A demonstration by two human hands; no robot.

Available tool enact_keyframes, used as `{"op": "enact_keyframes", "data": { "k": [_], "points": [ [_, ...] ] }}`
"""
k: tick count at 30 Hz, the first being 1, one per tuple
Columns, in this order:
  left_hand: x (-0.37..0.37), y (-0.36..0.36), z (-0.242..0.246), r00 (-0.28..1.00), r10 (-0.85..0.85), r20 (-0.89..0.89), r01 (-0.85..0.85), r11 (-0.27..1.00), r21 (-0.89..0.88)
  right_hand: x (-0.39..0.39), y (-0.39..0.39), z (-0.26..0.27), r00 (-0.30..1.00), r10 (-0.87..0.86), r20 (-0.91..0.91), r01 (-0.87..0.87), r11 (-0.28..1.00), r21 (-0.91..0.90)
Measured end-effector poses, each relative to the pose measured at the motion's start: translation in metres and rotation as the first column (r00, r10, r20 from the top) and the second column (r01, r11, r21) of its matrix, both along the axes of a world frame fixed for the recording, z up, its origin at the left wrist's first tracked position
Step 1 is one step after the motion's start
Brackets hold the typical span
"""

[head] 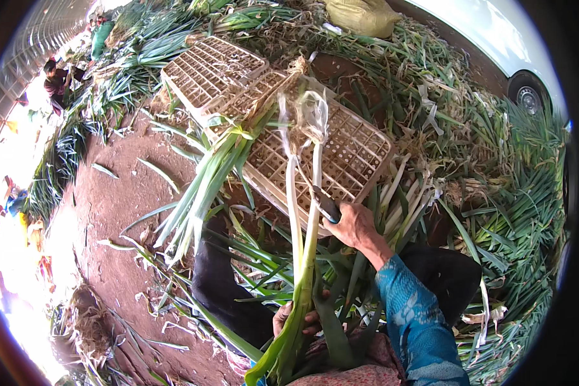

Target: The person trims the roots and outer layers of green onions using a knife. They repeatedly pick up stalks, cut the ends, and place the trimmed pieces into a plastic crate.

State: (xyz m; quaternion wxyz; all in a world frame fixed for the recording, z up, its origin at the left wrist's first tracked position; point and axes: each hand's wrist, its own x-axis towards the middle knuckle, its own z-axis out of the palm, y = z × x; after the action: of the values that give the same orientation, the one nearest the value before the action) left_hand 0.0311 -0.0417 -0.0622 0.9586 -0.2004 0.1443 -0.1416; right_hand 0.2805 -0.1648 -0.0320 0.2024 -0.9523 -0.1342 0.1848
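Observation:
My left hand (pixel 296 318) is closed around the green lower leaves of two leeks (pixel 301 231) in front of my lap. Their white shanks point away from me, and the rooted ends lie over a plastic crate (pixel 366 144). Loose, translucent outer skin (pixel 316 108) hangs about the roots. In my right hand (pixel 354 224) is a knife-like hand tool (pixel 327 205) with a dark handle. Its thin end crosses close to the two shanks; whether it touches them I cannot tell. A tied bunch of leeks (pixel 222 154) leans across the crates to the left.
Another plastic crate (pixel 214 72) stands farther off. Heaped leeks (pixel 516 231) and stripped leaves cover the ground to the right, around bare soil (pixel 120 217) at left. A yellowish sack (pixel 364 17), a vehicle wheel (pixel 528 96) and a person (pixel 57 84) are in the background.

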Motion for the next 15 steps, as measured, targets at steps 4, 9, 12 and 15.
{"op": "enact_keyframes", "data": {
  "k": [4,9,12,15],
  "points": [
    [-0.003,0.002,-0.006,0.999,-0.029,0.017,0.03,0.995,-0.09,0.001,-0.005,0.0,1.0,-0.002,0.01,0.001,0.999,0.034],
    [-0.004,0.013,0.014,0.994,-0.098,-0.04,0.106,0.911,0.399,0.002,-0.018,-0.013,0.991,-0.023,-0.133,0.035,0.996,0.087],
    [0.016,0.024,0.052,0.993,-0.118,-0.024,0.112,0.835,0.538,-0.01,-0.048,-0.007,0.986,-0.158,-0.048,0.165,0.939,0.302],
    [0.088,0.029,0.099,0.997,-0.07,0.013,0.025,0.513,0.858,-0.03,-0.113,0.019,0.953,-0.302,0.005,0.249,0.794,0.555]
  ]
}}
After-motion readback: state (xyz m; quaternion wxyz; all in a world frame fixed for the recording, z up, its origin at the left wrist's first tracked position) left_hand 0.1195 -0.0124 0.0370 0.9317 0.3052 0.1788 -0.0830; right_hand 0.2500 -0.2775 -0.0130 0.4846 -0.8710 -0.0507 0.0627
